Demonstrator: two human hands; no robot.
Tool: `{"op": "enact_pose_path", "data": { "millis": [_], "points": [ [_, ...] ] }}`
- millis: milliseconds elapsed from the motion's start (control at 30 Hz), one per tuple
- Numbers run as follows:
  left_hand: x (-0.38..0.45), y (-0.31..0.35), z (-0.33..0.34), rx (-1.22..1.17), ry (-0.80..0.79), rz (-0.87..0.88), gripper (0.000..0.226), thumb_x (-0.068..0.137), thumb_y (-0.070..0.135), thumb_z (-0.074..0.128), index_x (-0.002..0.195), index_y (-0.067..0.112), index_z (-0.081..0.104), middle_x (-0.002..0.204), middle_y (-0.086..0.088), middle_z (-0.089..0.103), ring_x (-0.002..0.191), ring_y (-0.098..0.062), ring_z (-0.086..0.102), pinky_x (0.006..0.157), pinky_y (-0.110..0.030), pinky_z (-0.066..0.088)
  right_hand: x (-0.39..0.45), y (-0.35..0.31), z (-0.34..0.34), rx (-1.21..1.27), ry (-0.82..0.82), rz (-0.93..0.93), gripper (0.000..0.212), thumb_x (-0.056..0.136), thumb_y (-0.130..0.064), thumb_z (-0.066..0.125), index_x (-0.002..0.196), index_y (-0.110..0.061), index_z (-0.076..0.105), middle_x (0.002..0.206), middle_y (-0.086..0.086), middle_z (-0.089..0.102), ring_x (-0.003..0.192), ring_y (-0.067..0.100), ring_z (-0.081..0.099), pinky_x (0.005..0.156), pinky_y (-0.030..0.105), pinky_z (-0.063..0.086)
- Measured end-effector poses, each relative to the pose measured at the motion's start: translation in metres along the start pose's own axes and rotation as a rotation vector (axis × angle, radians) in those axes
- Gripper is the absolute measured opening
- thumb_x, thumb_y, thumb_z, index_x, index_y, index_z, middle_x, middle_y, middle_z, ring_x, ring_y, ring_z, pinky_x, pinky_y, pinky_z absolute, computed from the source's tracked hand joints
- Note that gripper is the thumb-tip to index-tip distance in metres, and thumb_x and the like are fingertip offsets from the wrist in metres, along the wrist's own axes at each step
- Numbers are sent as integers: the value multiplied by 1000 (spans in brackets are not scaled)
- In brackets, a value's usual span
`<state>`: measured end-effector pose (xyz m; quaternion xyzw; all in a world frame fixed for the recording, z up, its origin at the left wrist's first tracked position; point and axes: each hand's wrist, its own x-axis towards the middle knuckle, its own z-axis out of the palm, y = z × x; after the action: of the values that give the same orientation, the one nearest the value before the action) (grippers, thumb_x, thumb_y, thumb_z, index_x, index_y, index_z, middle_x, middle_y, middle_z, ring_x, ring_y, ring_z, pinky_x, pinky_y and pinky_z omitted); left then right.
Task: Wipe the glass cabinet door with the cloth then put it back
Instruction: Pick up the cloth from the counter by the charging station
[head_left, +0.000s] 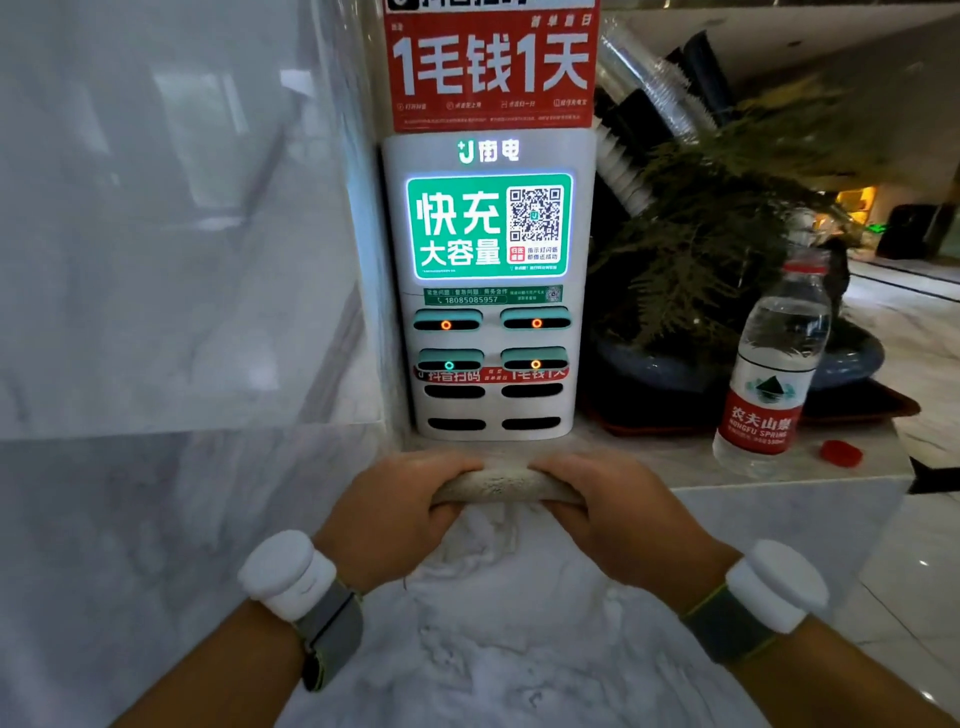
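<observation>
A beige cloth (506, 486) is bunched into a roll at the edge of the marble counter (649, 462), just below the power-bank machine. My left hand (395, 512) grips its left end and my right hand (618, 512) grips its right end. Both fists are closed over the cloth, so only its middle shows. A large glass panel (171, 218) stands at the left, reflecting the room. Each wrist wears a strap with a white puck.
A white power-bank rental machine (491, 286) stands against the pillar straight ahead. A water bottle (774, 364) and a red cap (840, 452) sit on the counter at the right, in front of a potted fern (727, 223).
</observation>
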<state>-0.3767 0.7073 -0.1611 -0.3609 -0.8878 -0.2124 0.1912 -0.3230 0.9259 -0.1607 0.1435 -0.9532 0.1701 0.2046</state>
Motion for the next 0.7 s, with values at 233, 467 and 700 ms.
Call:
{"op": "enact_pose_path", "data": {
  "millis": [233, 467, 700],
  "points": [
    [-31, -1, -29, -13, -24, -35, 38, 82, 21, 65, 115, 39, 59, 102, 13, 71, 85, -9, 62, 74, -26, 52, -11, -36, -16, 59, -13, -31, 21, 89, -31, 60, 109, -30, 65, 91, -10, 70, 77, 6, 59, 71, 22, 50],
    [-87, -19, -82, -37, -8, -63, 21, 86, 24, 57, 103, 37, 59, 83, 20, 59, 71, -1, 55, 62, -13, 39, -10, -107, -18, 84, -33, -73, 17, 86, -40, 60, 103, -36, 60, 82, -14, 65, 70, 0, 57, 63, 11, 45],
    [-191, -73, -161, -57, 56, -93, 18, 92, 25, 56, 106, 35, 59, 84, 25, 57, 74, 6, 54, 67, -8, 37, -2, -235, 13, 181, 0, -211, 20, 89, -41, 59, 107, -33, 63, 89, -12, 68, 73, 4, 59, 67, 14, 46]
  ]
}}
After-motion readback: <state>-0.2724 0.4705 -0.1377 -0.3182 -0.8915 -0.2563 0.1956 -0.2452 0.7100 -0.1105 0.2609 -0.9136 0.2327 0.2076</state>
